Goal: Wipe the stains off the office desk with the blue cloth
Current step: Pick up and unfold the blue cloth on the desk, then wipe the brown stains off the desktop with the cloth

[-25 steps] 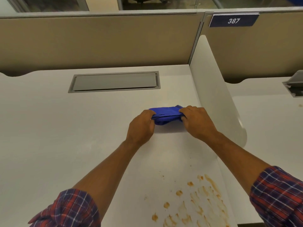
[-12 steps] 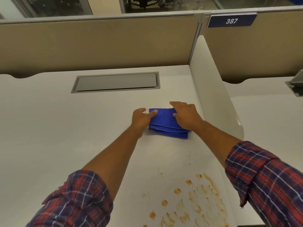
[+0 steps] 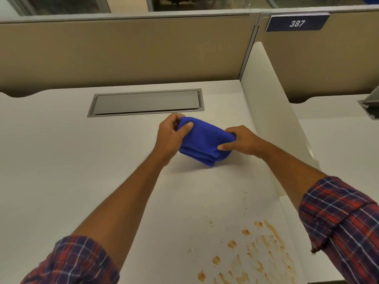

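Observation:
A folded blue cloth hangs just above the white office desk, held between both hands. My left hand pinches its upper left corner, thumb on top. On the right end, my right hand grips the cloth with fingers curled around it. The cloth's lower corner dips toward the desk, with a faint shadow beneath. Brown stains, smears and drops, lie on the desk near its front right corner, well below the cloth.
A grey cable hatch is set into the desk behind the hands. A white side divider runs along the desk's right edge. Beige partition panels close the back, with a sign reading 387. Another desk lies to the right.
The cloth lay flat on the desk under my hands half a second ago; now both hands have picked it up off the surface and hold it tilted.

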Available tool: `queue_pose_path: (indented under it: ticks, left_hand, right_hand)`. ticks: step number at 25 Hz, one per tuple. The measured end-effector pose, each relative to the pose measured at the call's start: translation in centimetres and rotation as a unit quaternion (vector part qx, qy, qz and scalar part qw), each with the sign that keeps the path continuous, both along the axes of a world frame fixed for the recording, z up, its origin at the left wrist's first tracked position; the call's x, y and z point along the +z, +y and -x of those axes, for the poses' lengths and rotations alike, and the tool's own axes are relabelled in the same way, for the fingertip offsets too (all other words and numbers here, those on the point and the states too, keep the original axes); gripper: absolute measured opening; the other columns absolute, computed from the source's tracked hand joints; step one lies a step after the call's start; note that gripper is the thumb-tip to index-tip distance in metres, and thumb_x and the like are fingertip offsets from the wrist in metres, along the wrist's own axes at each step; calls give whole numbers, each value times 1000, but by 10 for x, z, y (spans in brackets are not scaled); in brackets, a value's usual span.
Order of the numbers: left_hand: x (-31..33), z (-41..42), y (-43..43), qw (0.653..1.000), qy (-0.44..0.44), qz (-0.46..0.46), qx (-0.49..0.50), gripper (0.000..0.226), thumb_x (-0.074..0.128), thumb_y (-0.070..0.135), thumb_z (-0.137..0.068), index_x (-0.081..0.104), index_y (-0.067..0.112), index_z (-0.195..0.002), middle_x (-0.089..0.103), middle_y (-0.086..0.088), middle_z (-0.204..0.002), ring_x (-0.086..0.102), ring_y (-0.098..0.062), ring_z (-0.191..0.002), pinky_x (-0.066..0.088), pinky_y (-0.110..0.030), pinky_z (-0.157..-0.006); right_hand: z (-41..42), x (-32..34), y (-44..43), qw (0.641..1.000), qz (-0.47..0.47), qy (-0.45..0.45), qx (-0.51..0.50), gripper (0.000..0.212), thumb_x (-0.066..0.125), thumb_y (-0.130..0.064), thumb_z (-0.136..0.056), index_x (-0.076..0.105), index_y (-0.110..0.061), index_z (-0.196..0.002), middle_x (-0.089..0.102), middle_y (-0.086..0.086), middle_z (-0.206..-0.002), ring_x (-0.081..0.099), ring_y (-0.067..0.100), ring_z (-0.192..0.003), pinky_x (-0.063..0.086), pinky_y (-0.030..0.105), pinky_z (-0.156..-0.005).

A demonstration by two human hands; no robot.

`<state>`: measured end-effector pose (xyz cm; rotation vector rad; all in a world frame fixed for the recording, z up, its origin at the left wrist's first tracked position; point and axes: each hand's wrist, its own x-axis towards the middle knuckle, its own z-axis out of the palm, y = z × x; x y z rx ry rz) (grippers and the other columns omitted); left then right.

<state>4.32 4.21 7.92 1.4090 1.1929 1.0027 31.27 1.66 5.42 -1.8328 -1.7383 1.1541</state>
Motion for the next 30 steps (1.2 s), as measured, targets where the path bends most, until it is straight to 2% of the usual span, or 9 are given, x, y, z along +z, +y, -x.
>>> queue_pose_path:
  ticks: [3,6,12,16,18,21,24,27,30]
  left_hand:
    - [8,6,5,999,29,-7,33,18,64,32,-103,62,17,-113,72,-1,-108,68,-13,-95,55,-21,-74]
    - [-1,-5,-6,993,115,-16,26,24,59,36,-106,57,16,-118,67,-1,-113,65,-15,-99,52,-22,-77]
    - [-36,-55,-48,983,180,21,-14,34,63,40,-102,59,19,-129,62,12,-107,59,-7,-94,42,-12,-72]
    - [-54,-95,-67,969,225,-5,-99,40,65,34,-102,62,13,-136,68,-1,-125,59,-13,-105,44,-24,-91]
    - [-59,-107,-78,963,235,-25,-128,41,66,34,-102,62,13,-136,69,-3,-125,58,-13,-105,47,-27,-95]
    - [-66,-102,-86,952,265,-60,-142,43,68,35,-101,65,10,-136,69,-7,-129,63,-20,-114,45,-26,-99]
    - [-69,-71,-92,950,281,-111,-78,33,69,32,-100,72,10,-125,70,-7,-125,64,-25,-115,45,-29,-101]
    - [-77,-18,-104,928,346,-136,-13,32,67,31,-102,71,11,-126,70,-9,-130,63,-30,-121,45,-39,-105]
    - [-90,41,-127,895,427,-131,-1,39,59,36,-105,66,13,-135,64,-9,-143,56,-32,-135,43,-48,-109]
  right_hand:
    - [6,14,-26,951,15,277,-135,33,83,-30,-84,74,-14,-111,78,4,-109,74,19,-100,61,33,-83]
    - [16,28,-54,892,24,373,-254,31,77,-25,-89,70,-10,-115,78,5,-110,73,25,-100,62,32,-76]
    - [24,24,-143,920,-64,103,-374,50,63,-23,-97,39,-24,-141,63,-2,-101,67,20,-91,56,38,-81]
    - [18,24,-180,942,-75,-52,-323,61,59,-18,-97,28,-17,-150,58,13,-126,63,32,-107,55,44,-86]
    - [18,24,-192,947,-21,-206,-245,64,59,-30,-97,27,-13,-149,53,15,-131,65,35,-102,54,42,-75]
    - [24,21,-204,891,8,-435,-127,67,58,-54,-93,39,-12,-142,53,13,-126,66,31,-86,48,37,-58]
    - [24,9,-188,894,-98,-435,-48,71,53,-61,-92,47,-11,-141,53,15,-139,62,33,-109,52,45,-83]
    - [20,-15,-162,929,-132,-337,77,88,45,-64,-96,23,-6,-159,21,16,-168,28,31,-152,29,46,-122]
    - [14,-46,-153,922,-127,-334,153,96,38,-69,-97,6,-7,-162,2,10,-172,5,26,-158,14,45,-128]
